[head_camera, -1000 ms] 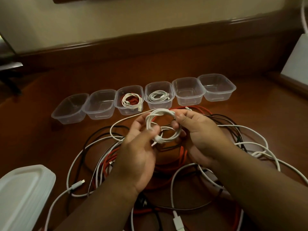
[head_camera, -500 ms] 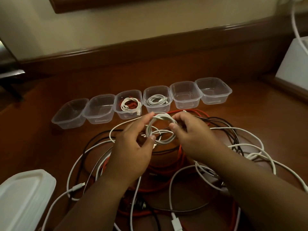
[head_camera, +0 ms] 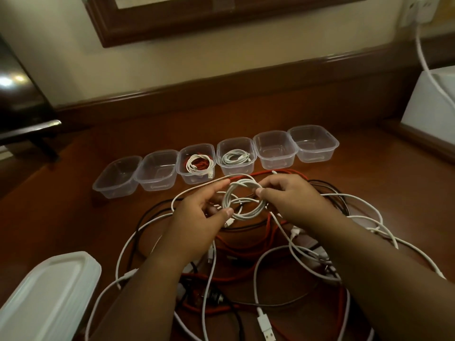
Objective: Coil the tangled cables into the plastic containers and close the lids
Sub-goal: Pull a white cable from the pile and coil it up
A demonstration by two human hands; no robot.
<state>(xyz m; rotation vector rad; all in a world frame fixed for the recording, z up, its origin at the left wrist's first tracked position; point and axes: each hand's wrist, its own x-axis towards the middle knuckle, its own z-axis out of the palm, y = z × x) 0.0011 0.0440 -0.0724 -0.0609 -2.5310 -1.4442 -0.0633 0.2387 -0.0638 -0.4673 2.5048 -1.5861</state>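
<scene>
A white cable coil (head_camera: 243, 199) is held between both hands above the tangle. My left hand (head_camera: 197, 217) pinches its left side with thumb and fingers; my right hand (head_camera: 293, 198) grips its right side. Under them lies a tangle of white, red and black cables (head_camera: 246, 262) on the wooden table. A row of several clear plastic containers (head_camera: 157, 168) stands behind. One container (head_camera: 197, 162) holds a white and a red coil, the one to its right (head_camera: 236, 156) holds a white coil. The others look empty.
A stack of white lids (head_camera: 46, 296) sits at the near left. A white box (head_camera: 430, 107) with a cable stands at the far right. A dark stand (head_camera: 22, 114) is at the far left. The table's raised wooden back edge (head_camera: 221, 87) runs behind the containers.
The coil has tilted flatter and moved slightly down and right. My left fingers have opened somewhat around it. The camera has tipped up, showing more wall.
</scene>
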